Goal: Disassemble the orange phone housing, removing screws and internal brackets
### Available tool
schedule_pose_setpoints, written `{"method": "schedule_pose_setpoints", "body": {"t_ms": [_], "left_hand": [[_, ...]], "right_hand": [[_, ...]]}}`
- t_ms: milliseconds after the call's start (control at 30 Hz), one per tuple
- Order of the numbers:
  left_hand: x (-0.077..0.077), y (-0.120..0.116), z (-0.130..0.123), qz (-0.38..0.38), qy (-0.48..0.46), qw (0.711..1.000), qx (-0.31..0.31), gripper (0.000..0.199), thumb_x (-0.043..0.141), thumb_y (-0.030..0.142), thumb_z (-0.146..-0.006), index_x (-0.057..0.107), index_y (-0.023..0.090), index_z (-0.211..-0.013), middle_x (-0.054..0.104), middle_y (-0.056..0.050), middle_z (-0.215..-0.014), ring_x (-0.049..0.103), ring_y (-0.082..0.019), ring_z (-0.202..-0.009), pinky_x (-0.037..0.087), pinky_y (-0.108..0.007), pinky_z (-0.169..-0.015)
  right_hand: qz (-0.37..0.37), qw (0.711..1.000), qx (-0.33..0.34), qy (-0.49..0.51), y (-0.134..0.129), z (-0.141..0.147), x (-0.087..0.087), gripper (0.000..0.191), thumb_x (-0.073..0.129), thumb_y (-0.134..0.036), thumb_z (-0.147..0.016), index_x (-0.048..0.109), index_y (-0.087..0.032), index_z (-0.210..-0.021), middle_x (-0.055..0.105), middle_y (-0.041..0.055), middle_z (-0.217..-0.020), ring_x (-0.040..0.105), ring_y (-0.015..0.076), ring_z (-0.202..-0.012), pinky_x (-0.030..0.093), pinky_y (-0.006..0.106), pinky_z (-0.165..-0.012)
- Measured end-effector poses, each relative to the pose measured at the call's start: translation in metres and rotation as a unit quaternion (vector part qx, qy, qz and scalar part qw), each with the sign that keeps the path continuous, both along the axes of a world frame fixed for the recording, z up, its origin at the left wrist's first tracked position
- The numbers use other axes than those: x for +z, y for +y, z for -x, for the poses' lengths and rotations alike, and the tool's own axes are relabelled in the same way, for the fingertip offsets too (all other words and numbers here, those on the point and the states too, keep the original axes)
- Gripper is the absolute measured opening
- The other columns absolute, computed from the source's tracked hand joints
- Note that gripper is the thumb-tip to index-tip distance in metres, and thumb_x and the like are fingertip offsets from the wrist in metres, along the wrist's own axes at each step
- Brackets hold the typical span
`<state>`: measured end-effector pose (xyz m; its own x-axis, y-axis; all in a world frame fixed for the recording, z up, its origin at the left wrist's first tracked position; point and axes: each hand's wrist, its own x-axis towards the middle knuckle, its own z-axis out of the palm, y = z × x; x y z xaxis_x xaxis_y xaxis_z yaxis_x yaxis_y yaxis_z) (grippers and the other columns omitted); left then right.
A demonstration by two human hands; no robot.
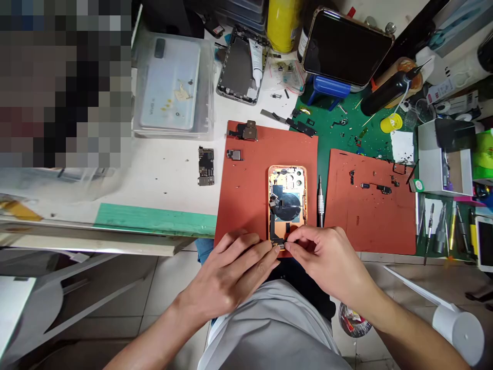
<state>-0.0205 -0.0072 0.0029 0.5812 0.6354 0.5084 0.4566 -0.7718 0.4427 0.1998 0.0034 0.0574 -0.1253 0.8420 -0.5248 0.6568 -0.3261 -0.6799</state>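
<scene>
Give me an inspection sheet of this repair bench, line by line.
Surface: red-orange rubber mat on a white bench.
Job's things: opened orange phone, with a screwdriver beside it.
Clutter: loose circuit board, black bottle, yellow bottle, plastic box.
Hands: left hand and right hand both at the phone's lower edge; whether they grip anything is too small to tell.
Cables: dark flat cable inside the phone.
Surroundings: tiled floor below the bench.

phone housing (268, 200): glossy orange metal | repair mat (246, 195): matt red rubber | screwdriver (320, 205): ridged steel
</scene>
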Motion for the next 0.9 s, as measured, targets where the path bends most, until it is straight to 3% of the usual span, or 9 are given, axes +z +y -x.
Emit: {"method": "schedule_pose_setpoints", "body": {"t_ms": [200, 333, 533, 900], "left_hand": [[-0.0027, -0.0008, 0.0016, 0.005, 0.004, 1.000, -0.008, 0.029, 0.075, 0.006, -0.097, 0.073, 0.007, -0.126, 0.081, -0.009, -0.106, 0.066, -0.025, -0.100, 0.050, -0.042, -0.087], [-0.0042, -0.0015, 0.0025, -0.004, 0.018, 1.000, -0.014, 0.034, 0.078, 0.005, -0.092, 0.073, 0.007, -0.126, 0.082, -0.010, -0.107, 0.068, -0.026, -0.102, 0.051, -0.043, -0.088], [-0.0049, -0.0029, 0.0015, -0.023, 0.033, 0.999, -0.010, 0.037, 0.081, 0.005, -0.090, 0.074, 0.009, -0.125, 0.082, -0.008, -0.105, 0.071, -0.024, -0.100, 0.054, -0.041, -0.087], [-0.0007, -0.0019, 0.0000, -0.027, 0.019, 0.999, -0.011, 0.034, 0.079, 0.004, -0.090, 0.074, 0.006, -0.124, 0.078, -0.011, -0.104, 0.070, -0.025, -0.098, 0.054, -0.041, -0.085]], "right_hand": [[-0.015, 0.999, 0.024, -0.016, -0.0007, 0.0023, 0.0006, 0.022, 0.060, -0.021, -0.095, 0.077, -0.025, -0.082, 0.072, -0.0033, -0.068, 0.056, 0.0132, -0.055, 0.043, 0.026, -0.058], [-0.025, 0.999, 0.033, -0.014, 0.0007, 0.0022, 0.0003, 0.024, 0.059, -0.019, -0.095, 0.076, -0.026, -0.080, 0.069, -0.0038, -0.067, 0.050, 0.0128, -0.054, 0.041, 0.025, -0.056], [-0.011, 1.000, 0.011, 0.004, 0.0009, 0.0020, -0.0010, 0.025, 0.058, -0.018, -0.093, 0.073, -0.026, -0.075, 0.061, -0.0053, -0.060, 0.043, 0.0118, -0.052, 0.036, 0.025, -0.053], [0.005, 0.998, -0.031, 0.049, -0.0037, -0.0014, 0.0000, 0.024, 0.057, -0.024, -0.094, 0.074, -0.025, -0.077, 0.063, -0.0050, -0.059, 0.052, 0.0121, -0.052, 0.041, 0.025, -0.054]]}}
